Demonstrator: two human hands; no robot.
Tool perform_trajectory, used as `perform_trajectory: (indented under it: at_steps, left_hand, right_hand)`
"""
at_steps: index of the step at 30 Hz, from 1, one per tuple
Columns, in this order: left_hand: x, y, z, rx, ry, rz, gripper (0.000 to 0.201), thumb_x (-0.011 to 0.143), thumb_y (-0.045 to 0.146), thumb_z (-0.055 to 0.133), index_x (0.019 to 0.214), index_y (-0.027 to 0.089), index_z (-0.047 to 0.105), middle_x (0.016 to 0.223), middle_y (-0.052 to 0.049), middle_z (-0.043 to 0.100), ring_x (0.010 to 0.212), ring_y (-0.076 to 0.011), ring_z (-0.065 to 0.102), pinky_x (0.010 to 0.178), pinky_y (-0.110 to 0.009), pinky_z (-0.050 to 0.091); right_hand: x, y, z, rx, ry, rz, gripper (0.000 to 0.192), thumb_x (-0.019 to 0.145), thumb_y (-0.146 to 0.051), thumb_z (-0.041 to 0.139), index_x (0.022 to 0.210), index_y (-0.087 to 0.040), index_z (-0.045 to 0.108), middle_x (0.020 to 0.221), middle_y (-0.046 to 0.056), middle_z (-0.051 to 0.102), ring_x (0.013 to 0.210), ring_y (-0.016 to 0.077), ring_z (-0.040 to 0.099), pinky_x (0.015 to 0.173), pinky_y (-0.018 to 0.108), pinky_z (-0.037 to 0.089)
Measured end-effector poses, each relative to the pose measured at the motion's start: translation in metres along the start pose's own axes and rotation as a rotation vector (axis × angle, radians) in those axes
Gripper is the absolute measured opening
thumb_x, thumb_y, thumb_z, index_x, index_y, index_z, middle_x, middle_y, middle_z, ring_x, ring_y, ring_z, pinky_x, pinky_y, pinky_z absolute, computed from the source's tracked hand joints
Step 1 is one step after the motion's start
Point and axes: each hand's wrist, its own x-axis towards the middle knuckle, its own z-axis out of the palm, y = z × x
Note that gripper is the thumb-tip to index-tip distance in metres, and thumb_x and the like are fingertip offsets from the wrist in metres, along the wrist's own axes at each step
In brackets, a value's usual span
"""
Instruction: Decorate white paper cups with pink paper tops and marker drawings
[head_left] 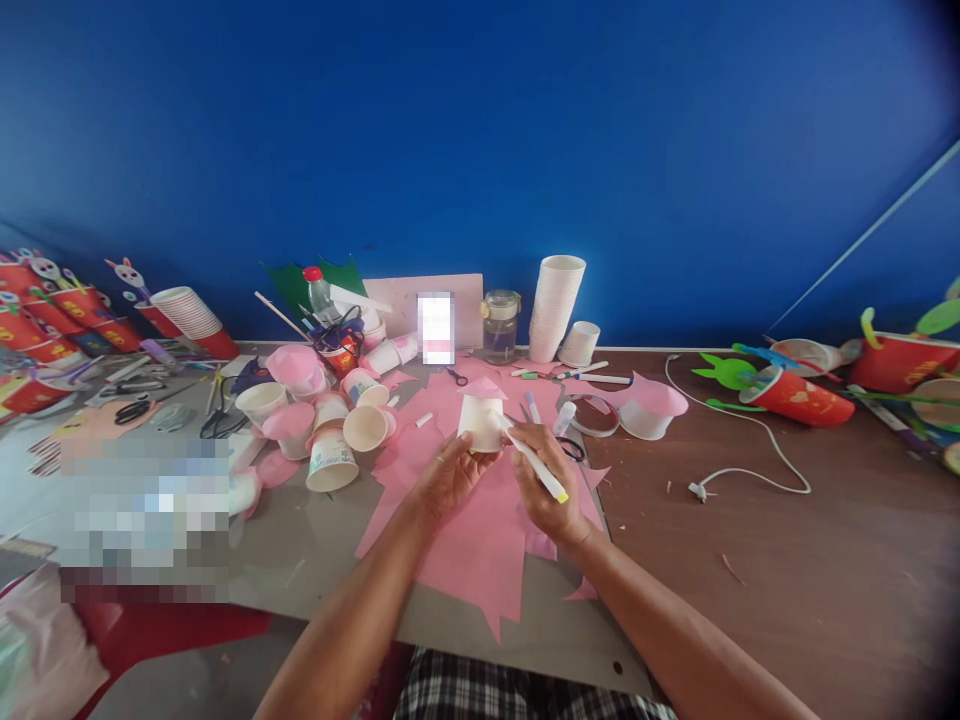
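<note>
Gripping a white paper cup in the left hand, the right hand grasps a marker at its side; cup looks unmarked.

A craft workroom, set up for paper-cup handiwork.
Stacked paper cups, pink paper sheets, scissors and finished red cup figures crowd the table.

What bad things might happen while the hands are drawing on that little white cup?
The left hand grips the white paper cup only at its edge, so it may slip or dent under the marker in the right hand. The marker tip could also smear ink on the fingers. The pink paper below lies loose and might slide.
</note>
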Motion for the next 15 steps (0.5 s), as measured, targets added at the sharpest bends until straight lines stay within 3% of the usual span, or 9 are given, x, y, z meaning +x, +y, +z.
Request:
perform_trajectory:
  at_steps: [7, 15]
  left_hand:
    - [0.0023, -0.0026, -0.0067, -0.009, 0.01, -0.013, 0.028, 0.084, 0.034, 0.066, 0.107, 0.02, 0.069, 0.107, -0.006, 0.071, 0.112, -0.0288, 0.061, 0.098, -0.038, 0.045]
    - [0.0032, -0.0029, -0.0088, -0.04, 0.044, -0.024, 0.039, 0.079, 0.028, 0.072, 0.116, 0.017, 0.065, 0.109, -0.008, 0.072, 0.108, -0.0252, 0.064, 0.099, -0.039, 0.046]
  right_hand:
    - [-0.0011, 0.0004, -0.0003, -0.019, -0.023, 0.017, 0.021, 0.093, -0.022, 0.047, 0.11, -0.024, 0.058, 0.093, 0.007, 0.064, 0.089, 0.021, 0.063, 0.079, 0.041, 0.053]
    - [-0.0014, -0.0021, -0.0024, 0.012, -0.023, 0.008, 0.019, 0.091, -0.02, 0.048, 0.107, -0.023, 0.059, 0.093, 0.007, 0.064, 0.088, 0.0207, 0.063, 0.077, 0.039, 0.053]
